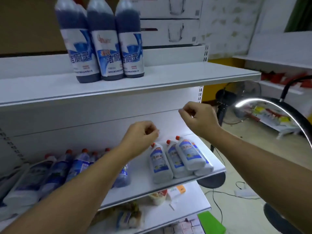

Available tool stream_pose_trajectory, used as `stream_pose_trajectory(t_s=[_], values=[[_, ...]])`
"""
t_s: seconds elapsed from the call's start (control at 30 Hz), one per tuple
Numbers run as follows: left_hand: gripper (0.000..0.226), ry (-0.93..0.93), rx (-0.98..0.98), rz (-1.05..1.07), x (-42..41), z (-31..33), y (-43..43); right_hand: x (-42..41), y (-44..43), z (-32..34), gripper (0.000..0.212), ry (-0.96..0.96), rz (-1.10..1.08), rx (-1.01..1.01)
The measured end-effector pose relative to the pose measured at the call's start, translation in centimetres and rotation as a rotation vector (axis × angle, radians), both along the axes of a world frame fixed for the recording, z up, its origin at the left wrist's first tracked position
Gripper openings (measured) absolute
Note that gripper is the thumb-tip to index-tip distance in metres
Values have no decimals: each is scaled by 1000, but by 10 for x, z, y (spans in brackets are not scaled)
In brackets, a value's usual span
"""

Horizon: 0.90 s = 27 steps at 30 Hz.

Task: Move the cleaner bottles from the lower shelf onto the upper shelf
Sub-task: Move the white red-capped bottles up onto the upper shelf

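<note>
The upper shelf (168,78) carries three upright bottles (108,48) of dark cleaner. On the lower shelf (168,184), dark bottles (55,171) lie under the left forearm and white bottles (179,159) just below the left hand (140,137). The right hand (197,117) hovers higher, above them. Both hands are curled and grasp nothing.

Black floor fan (225,97), lit ring light (253,99), green box (211,222), glass boxes (168,32) stacked above.

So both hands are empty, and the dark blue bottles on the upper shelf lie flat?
No: the head view shows the dark blue cleaner bottles standing upright on the upper shelf. Left hand and right hand are empty.
</note>
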State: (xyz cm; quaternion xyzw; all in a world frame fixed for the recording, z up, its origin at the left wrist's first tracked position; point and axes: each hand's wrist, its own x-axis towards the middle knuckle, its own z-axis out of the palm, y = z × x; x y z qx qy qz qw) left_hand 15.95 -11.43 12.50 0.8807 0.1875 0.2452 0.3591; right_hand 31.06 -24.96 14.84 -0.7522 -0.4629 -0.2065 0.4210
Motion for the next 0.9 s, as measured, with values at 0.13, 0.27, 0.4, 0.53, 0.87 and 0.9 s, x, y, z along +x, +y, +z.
stream_pose_trajectory(t_s=[0.13, 0.27, 0.4, 0.53, 0.87, 0.9], values=[[27, 430, -62, 33, 29, -74, 15, 32, 0, -73, 19, 280, -234, -495], [49, 588, -176, 27, 43, -122, 21, 53, 6, -139, 46, 518, -300, -743], [65, 633, -435, 152, 56, -156, 39, 63, 12, -166, 63, 782, -421, -801], [67, 603, -692, 281, 75, -181, 45, 78, 21, -166, 45, 949, -413, -813], [48, 433, -1072, 392, 98, -189, 48, 93, 29, -171, 64, 1191, -398, -556], [49, 408, -1075, 396, 95, -187, 48, 89, 27, -169, 62, 1190, -378, -538]])
